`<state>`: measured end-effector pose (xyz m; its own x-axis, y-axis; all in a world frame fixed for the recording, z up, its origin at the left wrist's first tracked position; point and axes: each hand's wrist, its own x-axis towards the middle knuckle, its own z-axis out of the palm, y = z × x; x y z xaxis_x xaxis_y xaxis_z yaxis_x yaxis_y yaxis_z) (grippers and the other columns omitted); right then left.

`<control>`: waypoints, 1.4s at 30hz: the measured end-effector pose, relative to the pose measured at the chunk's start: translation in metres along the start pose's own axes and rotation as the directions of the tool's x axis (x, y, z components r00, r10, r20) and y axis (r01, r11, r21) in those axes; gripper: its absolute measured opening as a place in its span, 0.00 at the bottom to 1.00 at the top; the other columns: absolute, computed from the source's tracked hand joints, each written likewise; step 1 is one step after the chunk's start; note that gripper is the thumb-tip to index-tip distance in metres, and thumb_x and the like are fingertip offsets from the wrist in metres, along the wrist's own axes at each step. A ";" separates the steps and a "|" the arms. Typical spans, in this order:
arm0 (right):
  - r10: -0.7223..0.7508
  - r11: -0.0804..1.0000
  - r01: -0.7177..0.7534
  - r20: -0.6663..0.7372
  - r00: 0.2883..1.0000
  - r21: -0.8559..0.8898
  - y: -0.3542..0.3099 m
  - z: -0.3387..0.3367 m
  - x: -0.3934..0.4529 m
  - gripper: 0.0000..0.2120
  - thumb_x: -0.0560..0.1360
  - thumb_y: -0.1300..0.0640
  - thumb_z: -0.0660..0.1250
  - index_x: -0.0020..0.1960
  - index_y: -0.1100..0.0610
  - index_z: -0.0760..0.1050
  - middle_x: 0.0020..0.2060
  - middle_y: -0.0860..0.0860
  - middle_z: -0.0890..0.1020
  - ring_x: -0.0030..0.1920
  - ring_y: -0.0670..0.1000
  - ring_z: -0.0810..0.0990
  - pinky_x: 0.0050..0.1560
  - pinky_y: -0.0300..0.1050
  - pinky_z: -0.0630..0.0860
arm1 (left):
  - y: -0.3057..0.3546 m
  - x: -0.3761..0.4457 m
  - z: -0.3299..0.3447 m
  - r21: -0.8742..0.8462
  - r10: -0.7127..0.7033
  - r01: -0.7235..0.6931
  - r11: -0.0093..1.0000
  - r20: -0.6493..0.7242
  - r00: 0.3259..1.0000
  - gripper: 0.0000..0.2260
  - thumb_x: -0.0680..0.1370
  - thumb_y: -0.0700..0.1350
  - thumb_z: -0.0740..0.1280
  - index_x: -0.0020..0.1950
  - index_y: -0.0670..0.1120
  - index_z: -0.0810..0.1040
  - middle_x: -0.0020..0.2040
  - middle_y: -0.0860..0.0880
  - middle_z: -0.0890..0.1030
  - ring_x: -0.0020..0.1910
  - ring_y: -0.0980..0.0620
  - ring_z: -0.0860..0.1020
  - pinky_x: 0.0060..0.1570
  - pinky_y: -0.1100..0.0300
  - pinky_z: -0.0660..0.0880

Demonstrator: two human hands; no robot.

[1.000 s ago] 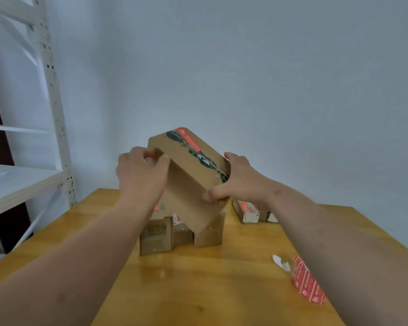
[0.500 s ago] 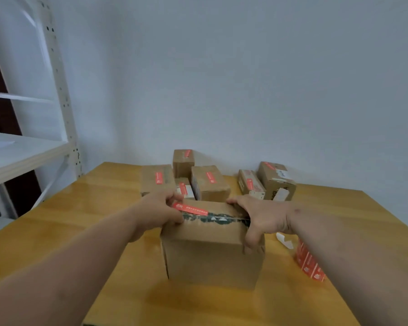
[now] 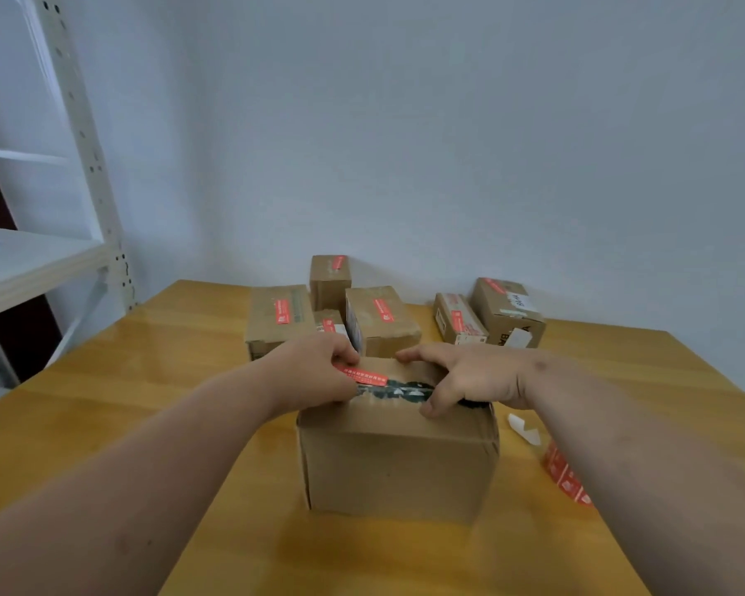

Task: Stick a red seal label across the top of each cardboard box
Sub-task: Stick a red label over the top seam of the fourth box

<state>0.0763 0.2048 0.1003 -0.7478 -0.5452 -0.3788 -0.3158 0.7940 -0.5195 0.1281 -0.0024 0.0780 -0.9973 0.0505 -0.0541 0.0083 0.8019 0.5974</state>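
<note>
A brown cardboard box (image 3: 398, 460) stands upright on the wooden table (image 3: 147, 380) in front of me. Dark green tape runs along its top seam, and a red seal label (image 3: 362, 375) lies across the left part of the top. My left hand (image 3: 315, 372) grips the box's top left edge, fingers curled beside the label. My right hand (image 3: 469, 374) holds the top right corner, thumb over the front edge and fingers on the top.
Several smaller cardboard boxes (image 3: 381, 320) bearing red labels sit behind, near the wall. A strip of red labels (image 3: 566, 479) and a white backing scrap (image 3: 523, 428) lie to the right. A white metal shelf rack (image 3: 95, 174) stands at the left.
The box was tilted up in the air a second ago; it now stands flat on the table, nearer me. Both hands stayed on its top edges and shifted slightly.
</note>
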 end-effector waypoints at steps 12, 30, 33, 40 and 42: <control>-0.015 0.997 -0.011 -0.341 0.940 -0.075 -0.013 0.013 0.009 0.04 0.75 0.54 0.71 0.42 0.46 0.78 0.42 0.41 0.77 0.48 0.45 0.77 0.51 0.43 0.76 | -0.002 0.006 0.004 -0.154 -0.004 0.020 0.988 0.101 0.995 0.17 0.74 0.44 0.73 0.62 0.54 0.75 0.52 0.55 0.75 0.50 0.56 0.75 0.46 0.64 0.73; -0.034 0.988 -0.017 -0.324 0.945 -0.152 -0.031 0.021 0.013 0.06 0.73 0.51 0.72 0.46 0.54 0.80 0.43 0.47 0.81 0.43 0.46 0.79 0.40 0.39 0.75 | -0.008 0.005 0.006 -0.289 -0.034 0.070 0.955 0.128 0.991 0.21 0.73 0.44 0.75 0.63 0.56 0.74 0.55 0.53 0.76 0.53 0.53 0.76 0.55 0.59 0.75; -0.071 0.984 0.022 -0.279 0.958 -0.176 -0.030 0.017 0.009 0.06 0.74 0.49 0.73 0.47 0.49 0.77 0.41 0.42 0.77 0.42 0.42 0.74 0.37 0.35 0.68 | -0.010 0.006 0.006 -0.304 -0.029 0.067 0.950 0.128 0.991 0.21 0.73 0.44 0.75 0.63 0.56 0.74 0.55 0.53 0.76 0.53 0.53 0.76 0.53 0.61 0.74; -0.167 0.970 0.111 -0.258 0.952 -0.217 -0.024 0.015 0.009 0.07 0.75 0.48 0.71 0.49 0.49 0.76 0.40 0.41 0.74 0.40 0.40 0.72 0.35 0.35 0.63 | -0.015 0.008 0.008 -0.344 -0.034 0.075 0.936 0.125 0.992 0.22 0.73 0.44 0.75 0.63 0.56 0.73 0.56 0.52 0.76 0.54 0.52 0.76 0.56 0.60 0.74; -0.190 0.961 0.127 -0.255 0.948 -0.244 -0.023 0.015 0.008 0.06 0.75 0.48 0.71 0.48 0.49 0.76 0.40 0.41 0.73 0.39 0.40 0.71 0.34 0.35 0.62 | -0.017 0.008 0.009 -0.355 -0.045 0.083 0.931 0.114 0.992 0.24 0.72 0.45 0.76 0.64 0.56 0.72 0.57 0.52 0.76 0.54 0.52 0.76 0.56 0.59 0.75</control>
<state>0.0860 0.1779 0.0975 -0.7981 -0.5990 -0.0652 -0.5409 0.7600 -0.3603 0.1202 -0.0104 0.0602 -0.9818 0.0816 -0.1716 -0.1012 0.5394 0.8359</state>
